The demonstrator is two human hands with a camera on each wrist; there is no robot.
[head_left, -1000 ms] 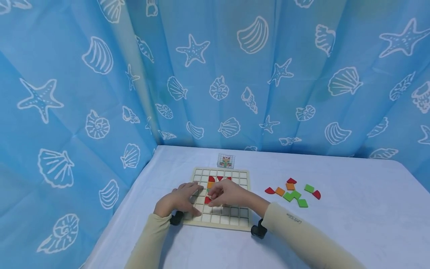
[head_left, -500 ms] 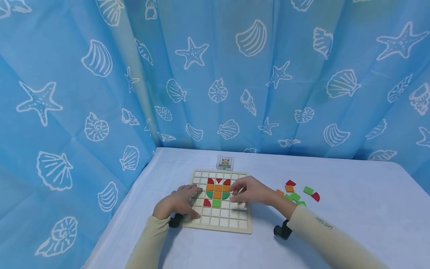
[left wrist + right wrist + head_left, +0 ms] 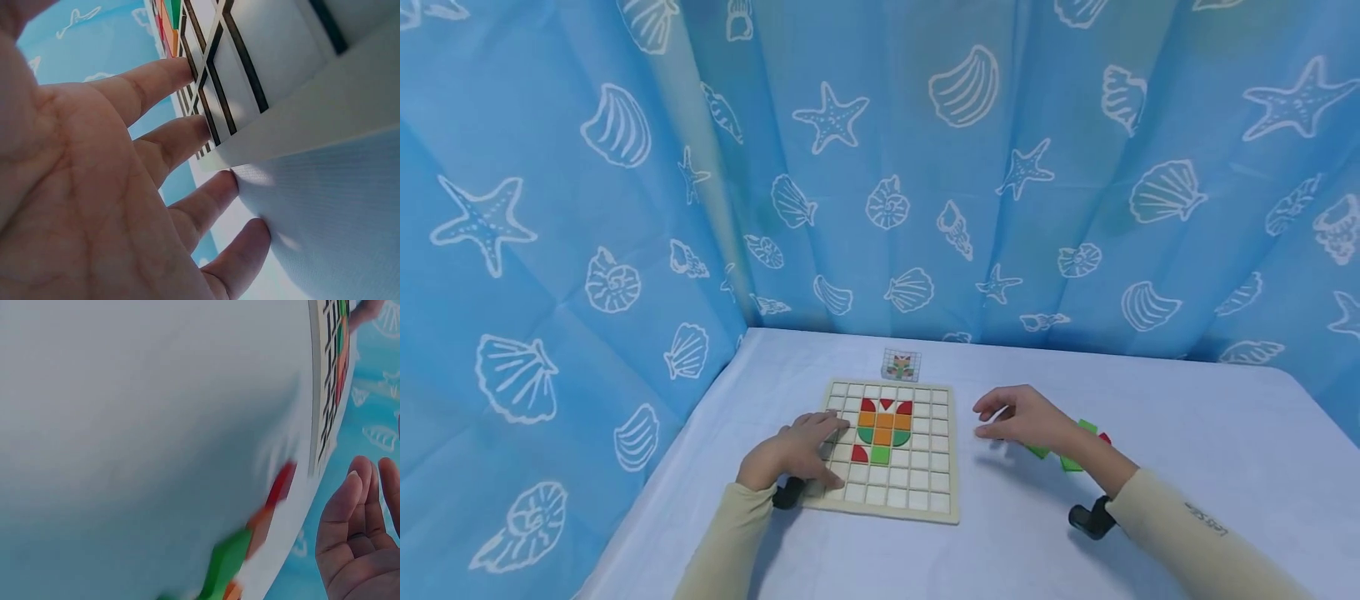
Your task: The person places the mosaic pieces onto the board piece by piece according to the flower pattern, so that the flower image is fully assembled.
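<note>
A square board (image 3: 917, 517) with a grid of white cells lies on the table. On it, red, orange and green tiles form a tulip-like pattern, with a green square tile (image 3: 880, 456) and a red quarter-round tile (image 3: 859, 454) at its lower end. My left hand (image 3: 793, 450) rests over the board's left edge, fingers spread; two fingertips meet the grid in the left wrist view. To the right of the board my right hand (image 3: 1026, 417) hovers above the table, fingers loosely bent, nothing visible in them. It partly covers loose tiles, including a green tile (image 3: 1071, 464).
Behind the board stands a small clear pattern card (image 3: 901, 365) showing a similar flower. In the right wrist view a red tile (image 3: 281, 484) and a green tile (image 3: 228, 559) lie on the white cloth (image 3: 1187, 417). A blue shell-print curtain (image 3: 880, 250) hangs behind.
My right hand has left the board and moved right towards the loose tiles, uncovering the pattern, with the red quarter-round tile beside the green square. The left hand has stayed in place.
</note>
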